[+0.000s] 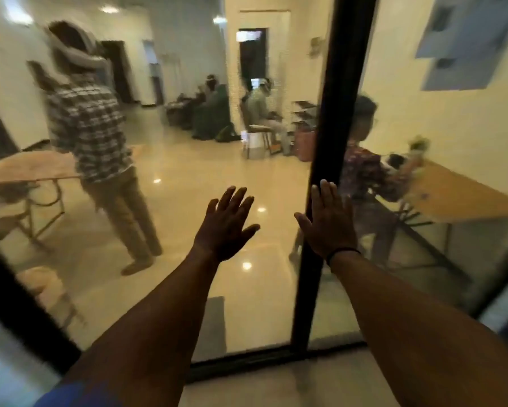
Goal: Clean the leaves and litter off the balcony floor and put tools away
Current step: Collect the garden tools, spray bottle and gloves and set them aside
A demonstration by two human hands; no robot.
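Hands flat on the sliding glass door (pixel 164 218): left hand (pixel 226 221) at 12 o'clock, right hand (pixel 329 221) on the black frame (pixel 320 160) at 1 (fingers spread, gripping nothing). Glass looks heavy, slick; I'd push the frame. No leaves or tools visible.

Dim, motion-blurred wide-angle view; ceiling-light glare on glossy floor (pixel 206 177).
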